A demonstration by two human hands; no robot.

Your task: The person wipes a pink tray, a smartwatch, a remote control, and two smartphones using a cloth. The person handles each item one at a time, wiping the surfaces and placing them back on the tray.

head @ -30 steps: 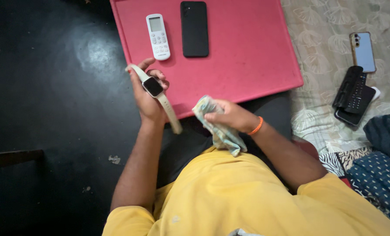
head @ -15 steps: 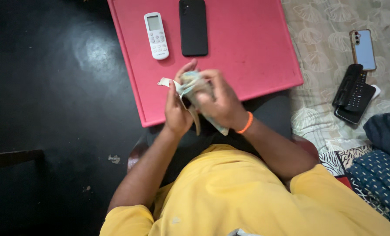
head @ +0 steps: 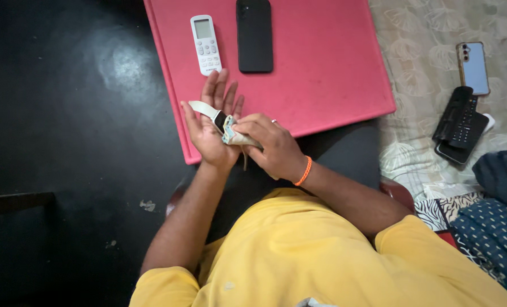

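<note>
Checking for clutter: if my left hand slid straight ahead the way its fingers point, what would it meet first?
Probably the white remote on the red board: the left hand, cradling the watch, points its fingers at it. Height above the board is unclear.

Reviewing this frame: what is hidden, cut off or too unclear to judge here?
Head view, the only one:
- Watch face: mostly covered by the cloth and right hand; only a dark corner and one pale strap end show on the left hand.
- Cloth: bunched under the right hand's fingers, its pattern unreadable.
- Black phone: top cut by the frame edge.
- Remote buttons: too small to tell apart.
</note>
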